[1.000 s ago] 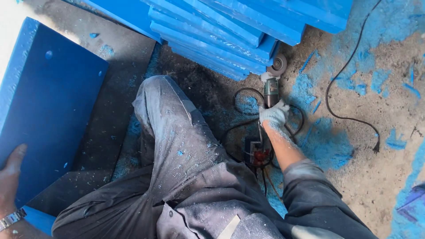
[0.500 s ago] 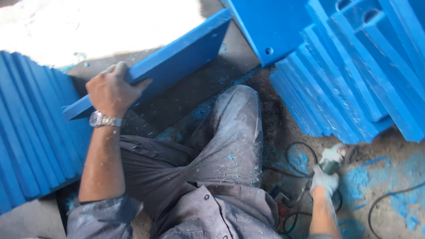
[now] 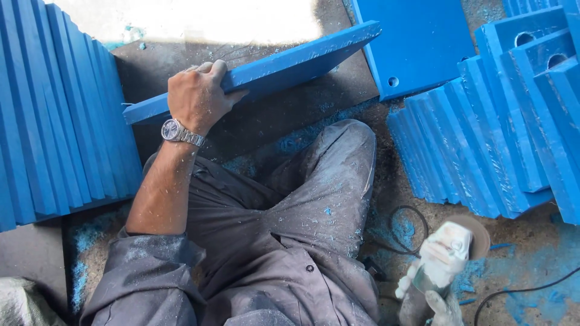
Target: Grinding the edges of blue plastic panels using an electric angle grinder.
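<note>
1. Blue board (image 3: 290, 66) is the thing I am moving now. It is up on its long edge, tilted across the dark floor (image 3: 266, 121) just past my knees.
2. My left hand (image 3: 198, 96) holds it near its left end. The fingers (image 3: 211, 66) curl over the top edge and the thumb presses the near face, so the board is pinched between them.
3. I think one hand near one end is a weak hold for such a long board. The far end could swing or drop, so I would keep it low and move it slowly.
4. A row of blue boards (image 3: 60, 121) stands on edge just to the left. More blue boards (image 3: 483, 151) lean in a stack on the right. I would keep my board from bumping either pile.
5. My right hand (image 3: 441, 256) wears a white glove. Its fingers are wrapped around a grinder (image 3: 450, 238) down by my right leg, near the right stack.
6. The grinder's disc (image 3: 480, 235) sits close to the floor, and a black cable (image 3: 519, 290) lies beside it. I cannot tell if the disc is turning, so I would hold it away from my leg and the cable.
7. Blue dust (image 3: 399, 232) covers the floor and my trousers. It may be slippery, so I would grip the board firmly.
</note>
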